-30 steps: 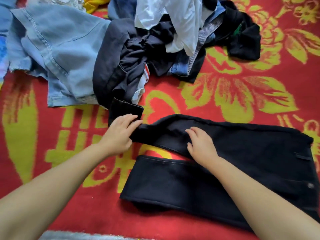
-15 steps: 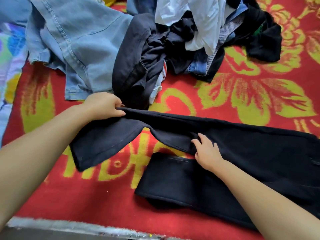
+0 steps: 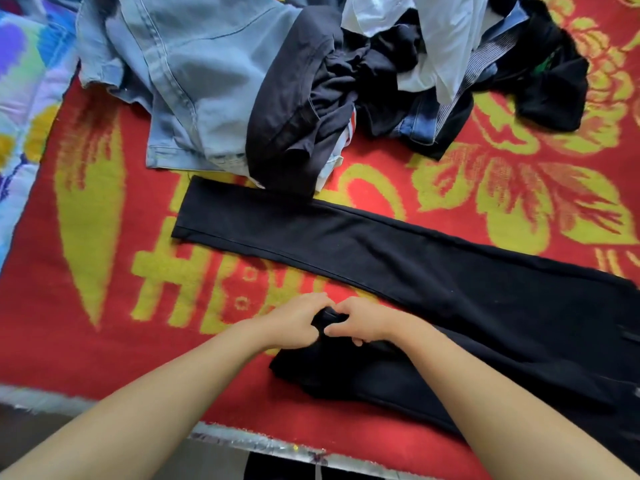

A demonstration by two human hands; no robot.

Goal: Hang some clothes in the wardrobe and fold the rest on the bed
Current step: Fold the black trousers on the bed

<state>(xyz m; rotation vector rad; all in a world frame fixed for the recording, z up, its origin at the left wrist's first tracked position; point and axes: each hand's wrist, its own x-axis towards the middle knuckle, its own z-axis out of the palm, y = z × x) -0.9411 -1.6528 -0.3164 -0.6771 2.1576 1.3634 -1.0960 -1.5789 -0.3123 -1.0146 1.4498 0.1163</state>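
On the red bed cover (image 3: 104, 341) with yellow flowers, a pair of black trousers (image 3: 485, 306) lies flat, running from the middle out to the right edge. One leg now lies long and straight, its end pointing left and almost touching the heap of clothes; half a second ago the left hand was pulling that leg out to the left, and it was still bent. Now the left hand (image 3: 294, 323) has let go of it and come back close to the body. It sits right beside the right hand (image 3: 360, 323), and the two touch. Both hands have their fingers curled, pinching the bunched end of the other leg, which is still folded up and crumpled near the front edge of the bed. The right hand was lying flat on the cloth before; now it grips. Behind the trousers sits a messy heap: light blue jeans (image 3: 194, 71) on the left, a dark top (image 3: 294, 109) in the middle, a white shirt (image 3: 446, 32) over it, and a black garment (image 3: 550, 91) at the right. The dark top hangs over the far edge of the straight leg and hides a bit of it. At the far left a bright sheet (image 3: 24, 81) with many colours peeks out.
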